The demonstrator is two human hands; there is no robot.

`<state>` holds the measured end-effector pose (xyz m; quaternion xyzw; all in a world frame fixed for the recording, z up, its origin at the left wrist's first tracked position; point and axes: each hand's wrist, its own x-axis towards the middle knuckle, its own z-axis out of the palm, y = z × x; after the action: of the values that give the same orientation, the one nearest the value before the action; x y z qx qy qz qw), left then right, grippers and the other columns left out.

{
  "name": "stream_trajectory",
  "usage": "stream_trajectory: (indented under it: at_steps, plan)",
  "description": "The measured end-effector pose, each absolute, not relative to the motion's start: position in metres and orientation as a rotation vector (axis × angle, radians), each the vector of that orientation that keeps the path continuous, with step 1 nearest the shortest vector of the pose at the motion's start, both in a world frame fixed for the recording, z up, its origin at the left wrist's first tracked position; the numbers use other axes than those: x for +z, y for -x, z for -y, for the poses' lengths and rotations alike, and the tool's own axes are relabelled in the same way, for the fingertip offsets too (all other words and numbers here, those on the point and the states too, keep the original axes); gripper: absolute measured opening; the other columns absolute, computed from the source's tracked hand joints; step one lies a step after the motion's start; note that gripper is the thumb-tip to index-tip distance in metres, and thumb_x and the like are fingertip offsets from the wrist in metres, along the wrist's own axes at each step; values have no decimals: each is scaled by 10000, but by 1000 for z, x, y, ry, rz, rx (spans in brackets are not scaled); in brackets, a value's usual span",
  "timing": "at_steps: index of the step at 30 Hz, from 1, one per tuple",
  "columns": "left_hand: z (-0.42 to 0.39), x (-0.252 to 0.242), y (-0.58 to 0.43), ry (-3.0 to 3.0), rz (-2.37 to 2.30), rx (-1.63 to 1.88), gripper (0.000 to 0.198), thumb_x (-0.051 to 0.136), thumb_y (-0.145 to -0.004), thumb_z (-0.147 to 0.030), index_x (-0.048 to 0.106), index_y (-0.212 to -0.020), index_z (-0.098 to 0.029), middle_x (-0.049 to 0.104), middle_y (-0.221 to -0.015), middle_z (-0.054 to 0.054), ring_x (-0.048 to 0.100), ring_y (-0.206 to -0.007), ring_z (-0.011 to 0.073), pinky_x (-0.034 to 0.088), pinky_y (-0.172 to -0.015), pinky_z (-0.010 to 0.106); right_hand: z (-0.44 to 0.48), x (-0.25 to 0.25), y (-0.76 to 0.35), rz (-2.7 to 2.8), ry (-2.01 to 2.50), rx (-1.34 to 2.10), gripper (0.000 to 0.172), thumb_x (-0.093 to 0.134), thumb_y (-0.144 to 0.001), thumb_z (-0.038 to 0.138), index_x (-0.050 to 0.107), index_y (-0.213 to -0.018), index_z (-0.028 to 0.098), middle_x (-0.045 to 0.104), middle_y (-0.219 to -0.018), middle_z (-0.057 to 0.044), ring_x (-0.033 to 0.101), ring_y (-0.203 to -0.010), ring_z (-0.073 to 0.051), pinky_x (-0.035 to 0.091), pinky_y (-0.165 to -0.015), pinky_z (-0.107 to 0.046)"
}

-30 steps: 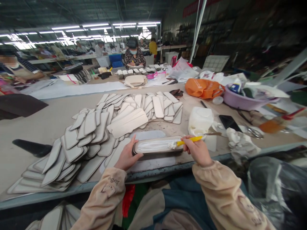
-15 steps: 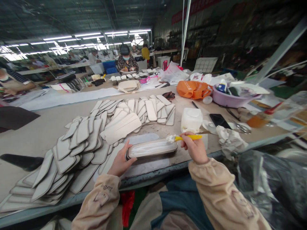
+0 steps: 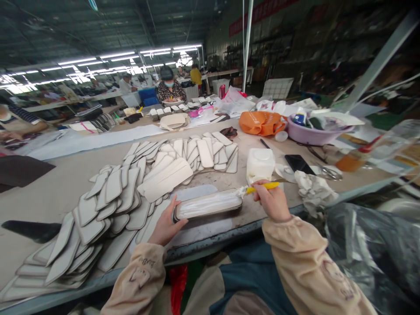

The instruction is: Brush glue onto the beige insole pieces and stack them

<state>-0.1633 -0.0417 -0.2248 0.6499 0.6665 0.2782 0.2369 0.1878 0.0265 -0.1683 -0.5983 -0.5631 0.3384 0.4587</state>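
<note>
My right hand [image 3: 273, 201] is closed around the yellow handle of a brush [image 3: 262, 187]. Its white-coated bristles touch the right end of a long, rounded panel on top of a small stack [image 3: 210, 204]. Streaky white paste covers most of that panel's upper face. At the stack's left end, my left hand [image 3: 168, 222] grips it, thumb on the near side and fingers on the far side. Just behind the brush stands a white plastic container [image 3: 260, 162]. A large heap of similar pale panels [image 3: 124, 183] spreads to the left and behind the stack.
On the right lie a black phone [image 3: 299, 164], crumpled paper [image 3: 313, 190] and scissors [image 3: 330, 172]. Farther back are an orange bag [image 3: 261, 123] and a purple basin [image 3: 316, 134]. A black tapered object [image 3: 31, 229] rests at left. A co-worker [image 3: 170, 89] sits across the table.
The brush has moved right along the top panel to its right end, and the paste streaks reach farther. My left hand keeps its place on the stack. The camera view has shifted slightly.
</note>
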Motion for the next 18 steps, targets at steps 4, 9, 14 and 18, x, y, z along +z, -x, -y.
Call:
stream_trajectory:
  at_steps: [4,9,14,18]
  plan:
    - [47,-219,159,-1697,-1828,784,945,709,-705,-350,233,-1498,-153,465,-1438,147,379,-1361,330,269,-1138,489,-22,-164,-189,1159,1191,908,199,565,-791,360,637,-817,176,554,-530,18,463,-466,-120,350,-456,-245]
    - [56,-206,165,-1696,-1887,882,849,713,-720,-402,360,-1450,-150,428,-1471,144,389,-1363,297,305,-1139,438,-27,-164,-187,871,964,1036,159,663,-735,332,654,-806,190,551,-552,-18,471,-466,-139,318,-408,-261]
    - [33,-191,205,-1994,-2202,910,402,600,-836,-403,640,-1168,-180,661,-1171,109,597,-1115,253,441,-1024,418,-31,-163,-189,744,842,1087,49,650,-728,273,666,-752,234,540,-538,-30,449,-444,-154,297,-391,-289]
    - [-7,-196,237,-2320,-2389,474,397,644,-810,-344,647,-1160,-156,617,-1226,137,537,-1172,296,418,-1029,430,-30,-161,-190,726,813,1060,63,654,-738,276,653,-761,218,545,-536,-15,450,-438,-135,294,-395,-264]
